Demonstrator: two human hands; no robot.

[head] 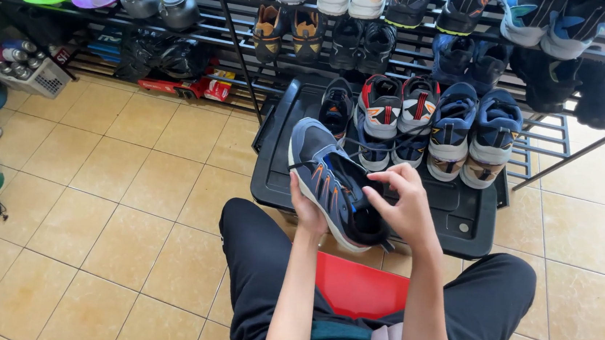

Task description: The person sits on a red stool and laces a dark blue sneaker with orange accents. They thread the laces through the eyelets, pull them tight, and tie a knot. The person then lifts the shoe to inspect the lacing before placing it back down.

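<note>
Cradling a blue-grey mesh sneaker (pixel 334 184) with orange stripes from beneath, the left hand (pixel 306 210) grips its sole, fingers wrapped under the heel end. The right hand (pixel 401 204) hovers at the shoe's padded black collar, fingertips pinched on what looks like a dark lace; whether it truly grasps it, I cannot tell. The sneaker sits tilted, toe pointing away from the hands, above the near edge of a glossy black plastic lid (pixel 460 206). Just beyond the hands, 5 more sneakers (pixel 430 126) stand in a row on that lid, toes toward the person, in knit fabric with rubber soles. Under the forearms, 1 smooth red stool (pixel 358 288) shows between 2 black-trousered knees. Farther off, a metal rod rack (pixel 205 37) carries more shoes, well apart from both hands, over glazed tan floor tiles (pixel 132 199).
</note>
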